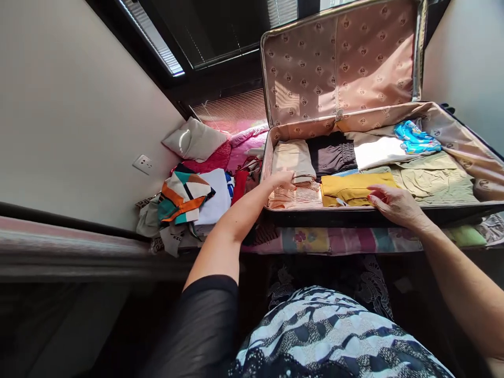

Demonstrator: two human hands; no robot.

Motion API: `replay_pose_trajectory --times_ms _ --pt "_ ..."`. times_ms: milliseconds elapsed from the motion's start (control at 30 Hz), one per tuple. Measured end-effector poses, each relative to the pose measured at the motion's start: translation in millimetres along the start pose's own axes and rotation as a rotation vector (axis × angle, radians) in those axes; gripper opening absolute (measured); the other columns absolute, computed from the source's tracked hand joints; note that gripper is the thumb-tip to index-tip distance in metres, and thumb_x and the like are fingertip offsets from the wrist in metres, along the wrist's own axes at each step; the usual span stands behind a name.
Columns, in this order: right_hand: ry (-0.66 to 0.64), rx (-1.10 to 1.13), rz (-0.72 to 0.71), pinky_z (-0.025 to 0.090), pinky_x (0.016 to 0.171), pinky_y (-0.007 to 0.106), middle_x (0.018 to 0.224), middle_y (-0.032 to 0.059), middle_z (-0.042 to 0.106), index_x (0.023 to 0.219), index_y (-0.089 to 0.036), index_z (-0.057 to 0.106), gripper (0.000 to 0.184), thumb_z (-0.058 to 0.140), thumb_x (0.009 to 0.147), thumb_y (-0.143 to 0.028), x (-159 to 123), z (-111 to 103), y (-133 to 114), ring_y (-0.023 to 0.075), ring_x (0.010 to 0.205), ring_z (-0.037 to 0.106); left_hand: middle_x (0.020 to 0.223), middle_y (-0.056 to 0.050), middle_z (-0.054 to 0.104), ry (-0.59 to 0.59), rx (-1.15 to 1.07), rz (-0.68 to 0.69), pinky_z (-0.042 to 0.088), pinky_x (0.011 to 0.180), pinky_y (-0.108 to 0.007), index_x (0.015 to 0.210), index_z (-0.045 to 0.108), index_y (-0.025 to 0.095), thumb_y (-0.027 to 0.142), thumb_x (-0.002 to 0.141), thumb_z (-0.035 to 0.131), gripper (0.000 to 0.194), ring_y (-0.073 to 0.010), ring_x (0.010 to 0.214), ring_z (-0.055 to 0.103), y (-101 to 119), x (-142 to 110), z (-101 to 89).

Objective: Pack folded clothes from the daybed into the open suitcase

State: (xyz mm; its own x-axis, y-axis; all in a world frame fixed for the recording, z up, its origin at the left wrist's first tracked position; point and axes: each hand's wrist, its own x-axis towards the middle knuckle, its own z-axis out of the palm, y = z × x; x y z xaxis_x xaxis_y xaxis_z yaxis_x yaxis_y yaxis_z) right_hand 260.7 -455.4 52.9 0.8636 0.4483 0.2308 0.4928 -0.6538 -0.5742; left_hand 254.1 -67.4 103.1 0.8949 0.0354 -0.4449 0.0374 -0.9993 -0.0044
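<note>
An open suitcase with a pink patterned lining lies on a bed, its lid raised. Folded clothes fill it. My left hand rests on a folded beige garment at the suitcase's left end, fingers curled against the cloth. My right hand lies on the near edge of a folded mustard-yellow garment, fingers bent over it at the suitcase's front wall. Behind these lie a dark brown garment, a white one, a bright blue patterned piece and olive-green clothes.
A loose pile of clothes, with an orange, teal and white striped piece on top, sits left of the suitcase. A white pillow and pink bedding lie behind it. A wall socket is on the left wall. A striped bedsheet shows under the suitcase.
</note>
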Motion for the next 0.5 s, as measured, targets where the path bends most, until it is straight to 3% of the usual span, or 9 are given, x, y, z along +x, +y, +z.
replay_pose_trajectory --times_ms 100,200,367,500 --pt "-0.069 0.016 0.019 0.062 0.084 0.042 0.100 0.0143 0.084 0.121 -0.017 0.080 0.041 0.060 0.094 -0.042 -2 -6 -9 0.0305 0.089 0.081 0.160 -0.022 0.056 -0.020 0.053 -0.041 0.055 0.109 -0.046 0.153 0.060 0.022 0.044 0.085 0.088 0.076 -0.0394 0.136 0.065 5 -7 0.0" --pt "-0.098 0.097 0.053 0.062 0.087 0.040 0.100 0.0148 0.084 0.123 -0.016 0.080 0.044 0.061 0.094 -0.044 -3 -12 -16 0.0288 0.087 0.080 0.157 -0.026 0.056 -0.039 0.125 0.078 0.052 0.111 -0.044 0.145 0.067 0.014 0.047 0.082 0.089 0.075 -0.0401 0.136 0.062 2 -26 3.3" --pt "-0.077 0.155 0.091 0.063 0.091 0.037 0.099 0.0145 0.084 0.125 -0.016 0.080 0.048 0.062 0.093 -0.047 -3 -15 -21 0.0265 0.085 0.079 0.113 -0.013 0.077 -0.304 0.068 0.339 0.050 0.103 -0.039 0.118 0.082 0.019 0.046 0.076 0.084 0.050 -0.0319 0.109 0.067 -4 -45 16.6" --pt "-0.060 0.159 0.071 0.062 0.090 0.038 0.100 0.0140 0.084 0.122 -0.017 0.080 0.046 0.063 0.091 -0.046 -4 -14 -22 0.0265 0.086 0.079 0.098 -0.010 0.077 -0.306 0.056 0.367 0.050 0.095 -0.038 0.109 0.084 0.022 0.039 0.071 0.083 0.041 -0.0286 0.095 0.066 -8 -38 26.4"
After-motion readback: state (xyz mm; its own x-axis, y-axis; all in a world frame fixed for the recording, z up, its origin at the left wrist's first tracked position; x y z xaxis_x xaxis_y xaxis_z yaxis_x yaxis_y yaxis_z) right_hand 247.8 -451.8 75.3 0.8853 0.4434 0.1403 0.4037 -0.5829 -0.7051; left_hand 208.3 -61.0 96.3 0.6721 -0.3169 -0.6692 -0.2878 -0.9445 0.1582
